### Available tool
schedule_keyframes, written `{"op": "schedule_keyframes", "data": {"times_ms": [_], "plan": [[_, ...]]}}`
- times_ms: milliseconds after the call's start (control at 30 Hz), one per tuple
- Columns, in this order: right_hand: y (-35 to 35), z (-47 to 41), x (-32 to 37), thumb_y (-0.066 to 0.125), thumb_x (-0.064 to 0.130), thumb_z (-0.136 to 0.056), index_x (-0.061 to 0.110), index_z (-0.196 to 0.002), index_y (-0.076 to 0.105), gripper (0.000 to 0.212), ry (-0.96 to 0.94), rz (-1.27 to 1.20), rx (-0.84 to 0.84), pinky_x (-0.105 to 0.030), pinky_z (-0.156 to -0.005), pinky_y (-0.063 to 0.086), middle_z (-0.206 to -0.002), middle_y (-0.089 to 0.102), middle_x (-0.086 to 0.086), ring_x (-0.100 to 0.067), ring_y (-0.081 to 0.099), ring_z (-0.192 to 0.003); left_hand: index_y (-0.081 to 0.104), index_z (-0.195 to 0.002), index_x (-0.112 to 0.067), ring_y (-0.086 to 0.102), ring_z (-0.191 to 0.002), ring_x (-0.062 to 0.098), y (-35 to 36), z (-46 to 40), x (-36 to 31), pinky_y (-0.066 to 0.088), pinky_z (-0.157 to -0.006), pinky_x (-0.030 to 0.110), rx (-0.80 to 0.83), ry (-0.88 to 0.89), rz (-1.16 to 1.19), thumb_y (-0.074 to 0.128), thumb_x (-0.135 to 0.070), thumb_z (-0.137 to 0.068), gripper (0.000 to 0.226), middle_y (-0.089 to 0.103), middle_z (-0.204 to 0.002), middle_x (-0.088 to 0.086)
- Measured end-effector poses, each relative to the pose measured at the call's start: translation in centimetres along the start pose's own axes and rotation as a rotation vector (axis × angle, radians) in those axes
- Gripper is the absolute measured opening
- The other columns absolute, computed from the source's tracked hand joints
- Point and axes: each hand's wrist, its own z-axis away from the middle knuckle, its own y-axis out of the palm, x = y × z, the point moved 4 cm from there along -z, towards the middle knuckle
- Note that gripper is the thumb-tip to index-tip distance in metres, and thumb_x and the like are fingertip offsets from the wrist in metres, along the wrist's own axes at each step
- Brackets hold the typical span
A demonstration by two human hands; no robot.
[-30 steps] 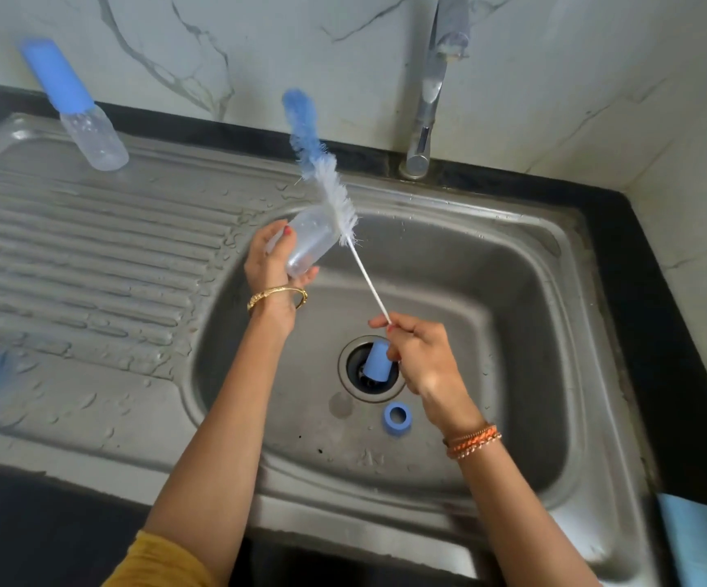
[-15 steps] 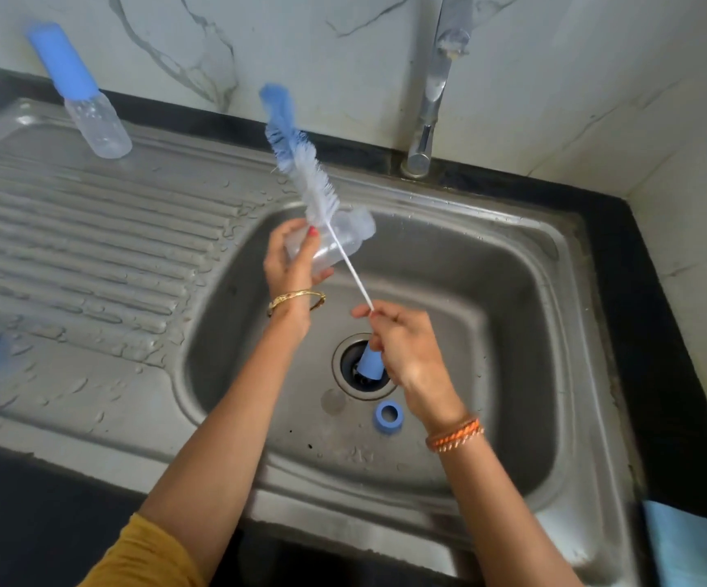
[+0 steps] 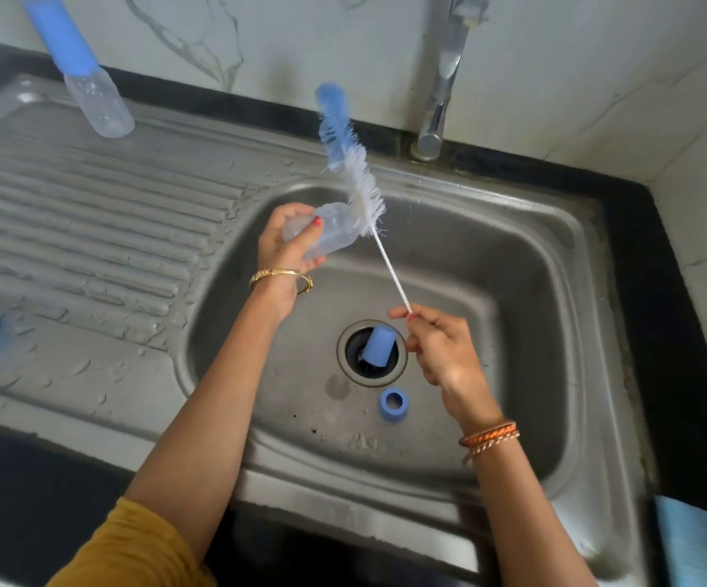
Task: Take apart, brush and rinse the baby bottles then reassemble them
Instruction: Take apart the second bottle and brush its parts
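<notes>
Both hands work above the sink basin (image 3: 534, 290); its steel walls close it in on all sides, with open room over the middle. The tap (image 3: 440, 99) stands at the back rim, off to the right of the brush tip.

Left hand (image 3: 284, 243): fingers curled round a clear bottle body (image 3: 326, 230), held on its side over the basin's left edge, mouth pointing right. Right hand (image 3: 440, 349): thumb and fingertips pinch the end of the thin white handle of a bottle brush (image 3: 358, 180); other fingers loosely curled. The brush slants up and left; its white bristles sit just beside the bottle mouth, outside it, and the blue foam tip is blurred.

Surface: stainless sink with a ribbed drainboard (image 3: 89, 213) on the left, wet with droplets, set in a black counter (image 3: 682, 290) against a marble-look wall.

In the basin: a blue cap (image 3: 377, 351) lies tilted in the drain opening (image 3: 398, 374), and a blue ring (image 3: 393, 403) lies on the floor just in front of it. A second bottle (image 3: 85, 78), capped blue over a clear body, stands at the drainboard's back left corner.
</notes>
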Motion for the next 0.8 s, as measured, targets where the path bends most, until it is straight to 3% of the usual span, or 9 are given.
{"op": "schedule_keyframes", "data": {"times_ms": [100,200,333,400,500,667,800], "plan": [[-1.1,-0.7,-0.6,0.043,0.009,-0.095,0.02,-0.083,0.067,0.03,0.1,0.008,0.11,-0.012,-0.033,0.013,-0.046,0.034,0.005,-0.002,0.019,-0.031,0.052,-0.077,-0.027,0.055,-0.075,0.017,-0.5,-0.3,-0.2,0.044,-0.051,0.021,-0.083,-0.072,0.075,0.063,-0.014,-0.063,0.022,0.055,-0.094,-0.003],[-1.5,-1.4,-0.8,0.042,0.009,-0.096,0.02,-0.085,0.068,0.03,0.114,-0.017,0.156,-0.01,-0.034,0.011,-0.042,0.031,0.011,-0.002,0.016,-0.032,0.047,-0.083,-0.027,0.055,-0.065,0.01,-0.8,-0.8,0.0,0.044,-0.05,0.02,-0.073,-0.105,0.168,0.057,-0.009,-0.06,0.03,0.053,-0.089,-0.001],[-0.2,-2.0,-0.5,0.042,0.009,-0.096,0.023,-0.084,0.067,0.031,0.075,-0.023,0.056,-0.013,-0.032,0.016,-0.049,0.035,0.003,-0.002,0.021,-0.032,0.051,-0.087,-0.029,0.056,-0.091,0.02,1.3,0.1,0.8,0.048,-0.054,0.021,0.121,-0.054,-0.092,0.067,-0.003,-0.075,0.033,0.051,-0.114,0.006],[-0.2,-1.8,-0.2,0.042,0.01,-0.097,0.022,-0.084,0.067,0.031,0.09,-0.024,0.067,-0.013,-0.032,0.016,-0.047,0.036,0.005,-0.002,0.021,-0.031,0.052,-0.088,-0.029,0.057,-0.086,0.018,1.0,-0.3,0.1,0.047,-0.053,0.02,0.044,-0.017,-0.048,0.068,-0.007,-0.073,0.03,0.053,-0.109,0.005],[-0.8,-0.8,-0.2,0.042,0.011,-0.096,0.021,-0.084,0.068,0.031,0.131,0.002,0.164,-0.012,-0.033,0.014,-0.041,0.035,0.009,-0.003,0.017,-0.032,0.049,-0.091,-0.025,0.056,-0.076,0.014,-0.9,-1.0,-0.5,0.046,-0.05,0.019,-0.16,-0.041,0.221,0.062,-0.005,-0.082,0.025,0.054,-0.097,0.0],[0.3,-1.2,0.0,0.041,0.01,-0.098,0.022,-0.082,0.066,0.032,0.093,-0.027,0.036,-0.014,-0.031,0.017,-0.053,0.034,-0.001,-0.002,0.021,-0.031,0.047,-0.092,-0.024,0.057,-0.079,0.021,0.6,-0.1,0.0,0.047,-0.049,0.019,-0.054,-0.031,0.146,0.064,-0.01,-0.082,0.025,0.051,-0.11,0.008],[-1.0,-1.0,-0.4,0.041,0.011,-0.098,0.022,-0.082,0.068,0.033,0.14,-0.043,0.152,-0.012,-0.034,0.012,-0.042,0.031,0.007,-0.004,0.016,-0.032,0.046,-0.093,-0.026,0.058,-0.058,0.014,-1.0,-0.4,-1.0,0.043,-0.044,0.021,-0.18,0.025,0.251,0.063,-0.019,-0.072,0.028,0.055,-0.097,0.004]]}}
